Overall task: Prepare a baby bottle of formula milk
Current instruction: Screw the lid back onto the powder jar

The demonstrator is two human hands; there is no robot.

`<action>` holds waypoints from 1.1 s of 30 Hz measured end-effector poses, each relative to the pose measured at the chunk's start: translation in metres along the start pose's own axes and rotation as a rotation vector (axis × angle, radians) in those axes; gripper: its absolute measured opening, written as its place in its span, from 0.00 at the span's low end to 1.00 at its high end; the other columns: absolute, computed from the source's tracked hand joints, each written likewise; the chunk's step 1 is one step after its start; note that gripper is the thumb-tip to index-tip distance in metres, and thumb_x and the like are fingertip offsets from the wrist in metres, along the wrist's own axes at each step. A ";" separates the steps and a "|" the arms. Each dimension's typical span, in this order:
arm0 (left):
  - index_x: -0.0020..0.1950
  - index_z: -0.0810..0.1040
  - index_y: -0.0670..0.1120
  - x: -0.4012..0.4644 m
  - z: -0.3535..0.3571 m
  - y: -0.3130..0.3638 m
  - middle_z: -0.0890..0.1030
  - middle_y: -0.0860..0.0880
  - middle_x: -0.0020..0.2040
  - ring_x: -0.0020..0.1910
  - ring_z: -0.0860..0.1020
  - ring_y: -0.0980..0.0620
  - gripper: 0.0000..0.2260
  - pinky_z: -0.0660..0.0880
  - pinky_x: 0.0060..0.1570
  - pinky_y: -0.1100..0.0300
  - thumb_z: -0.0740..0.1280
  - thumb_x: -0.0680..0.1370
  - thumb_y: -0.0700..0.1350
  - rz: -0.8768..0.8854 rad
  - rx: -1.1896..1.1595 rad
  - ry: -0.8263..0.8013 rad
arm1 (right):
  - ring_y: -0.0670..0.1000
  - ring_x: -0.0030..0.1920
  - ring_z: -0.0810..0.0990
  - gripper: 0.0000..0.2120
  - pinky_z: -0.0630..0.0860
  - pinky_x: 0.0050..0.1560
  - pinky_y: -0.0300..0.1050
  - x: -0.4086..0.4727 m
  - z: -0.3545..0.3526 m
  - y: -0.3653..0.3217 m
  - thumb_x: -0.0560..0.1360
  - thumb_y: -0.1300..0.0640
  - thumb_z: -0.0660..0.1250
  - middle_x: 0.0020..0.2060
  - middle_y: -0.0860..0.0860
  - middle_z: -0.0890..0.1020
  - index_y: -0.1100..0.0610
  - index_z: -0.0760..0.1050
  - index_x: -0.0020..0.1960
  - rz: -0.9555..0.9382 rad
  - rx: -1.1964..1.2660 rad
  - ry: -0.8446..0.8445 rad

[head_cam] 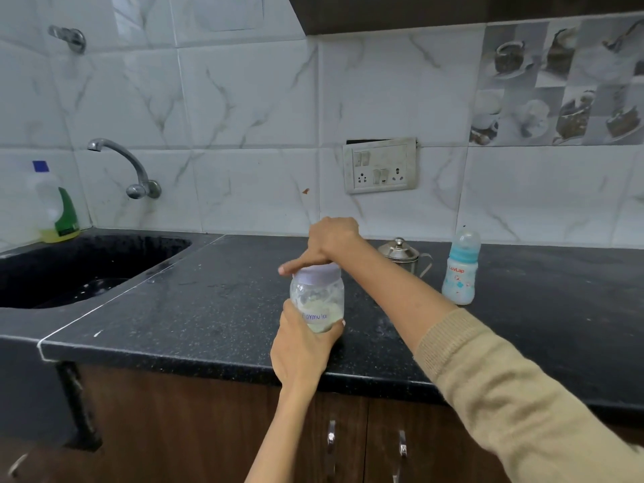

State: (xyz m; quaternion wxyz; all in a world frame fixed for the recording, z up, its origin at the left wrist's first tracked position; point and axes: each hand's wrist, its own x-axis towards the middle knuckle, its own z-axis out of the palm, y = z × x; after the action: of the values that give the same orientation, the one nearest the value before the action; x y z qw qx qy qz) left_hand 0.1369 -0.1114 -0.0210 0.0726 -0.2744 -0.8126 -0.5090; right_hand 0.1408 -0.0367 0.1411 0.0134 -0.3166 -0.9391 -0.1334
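A clear plastic formula jar point(319, 301) with a lilac lid point(319, 273) and pale powder inside stands near the front of the black counter point(209, 308). My left hand point(301, 346) grips the jar's lower body from below. My right hand point(331, 244) sits on top of the lid, fingers curled round it, index finger pointing left. A baby bottle point(460, 270) with a blue collar, clear cap and printed white body stands upright at the right, apart from both hands.
A small steel pot with lid point(400, 252) stands behind my right forearm. A black sink point(87, 266) with a wall tap point(122, 162) lies to the left, a dish soap bottle point(57, 207) in its corner. A socket panel point(381, 165) is on the tiled wall.
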 end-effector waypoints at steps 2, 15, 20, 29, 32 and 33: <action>0.65 0.65 0.49 0.000 0.000 0.000 0.76 0.51 0.56 0.52 0.77 0.48 0.34 0.69 0.43 0.59 0.73 0.65 0.60 0.006 -0.007 0.003 | 0.47 0.28 0.67 0.38 0.59 0.29 0.38 0.001 0.004 0.000 0.59 0.17 0.47 0.27 0.47 0.67 0.54 0.63 0.30 0.057 -0.009 0.064; 0.64 0.65 0.48 0.003 0.004 -0.003 0.76 0.51 0.56 0.51 0.78 0.48 0.35 0.73 0.44 0.56 0.72 0.64 0.62 -0.011 0.024 0.017 | 0.48 0.38 0.83 0.27 0.72 0.40 0.42 0.011 0.004 0.036 0.55 0.34 0.76 0.31 0.48 0.78 0.56 0.75 0.36 -0.144 0.359 -0.158; 0.67 0.63 0.48 0.003 0.004 -0.003 0.75 0.49 0.60 0.55 0.77 0.47 0.37 0.72 0.47 0.57 0.72 0.65 0.61 -0.008 0.027 0.011 | 0.50 0.32 0.80 0.29 0.68 0.34 0.42 0.004 0.008 0.032 0.55 0.34 0.76 0.27 0.50 0.74 0.55 0.65 0.30 -0.103 0.379 -0.082; 0.70 0.60 0.43 0.006 -0.002 -0.004 0.73 0.47 0.64 0.61 0.74 0.45 0.45 0.73 0.52 0.54 0.76 0.62 0.61 0.017 0.004 -0.104 | 0.48 0.39 0.75 0.25 0.67 0.37 0.40 -0.034 0.078 0.039 0.60 0.37 0.75 0.39 0.48 0.78 0.55 0.75 0.45 -0.102 0.953 0.131; 0.77 0.43 0.41 0.020 -0.020 -0.013 0.56 0.45 0.77 0.75 0.59 0.46 0.57 0.60 0.71 0.53 0.80 0.62 0.52 -0.068 -0.258 -0.306 | 0.51 0.66 0.73 0.43 0.73 0.61 0.44 -0.052 0.126 0.039 0.64 0.49 0.78 0.69 0.53 0.72 0.58 0.62 0.73 -0.028 1.284 0.085; 0.77 0.44 0.41 0.026 -0.028 -0.018 0.53 0.46 0.77 0.76 0.56 0.48 0.53 0.57 0.72 0.54 0.78 0.66 0.48 -0.098 -0.349 -0.341 | 0.53 0.69 0.70 0.45 0.71 0.66 0.47 -0.057 0.138 0.038 0.66 0.51 0.77 0.72 0.55 0.67 0.60 0.58 0.75 0.015 1.350 0.079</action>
State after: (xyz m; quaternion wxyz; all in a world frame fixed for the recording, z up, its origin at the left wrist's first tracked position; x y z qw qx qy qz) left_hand 0.1015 -0.1320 -0.0113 -0.1386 -0.3250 -0.7253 -0.5909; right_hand 0.2171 -0.0051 0.0106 0.2434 -0.2403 -0.8130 0.4711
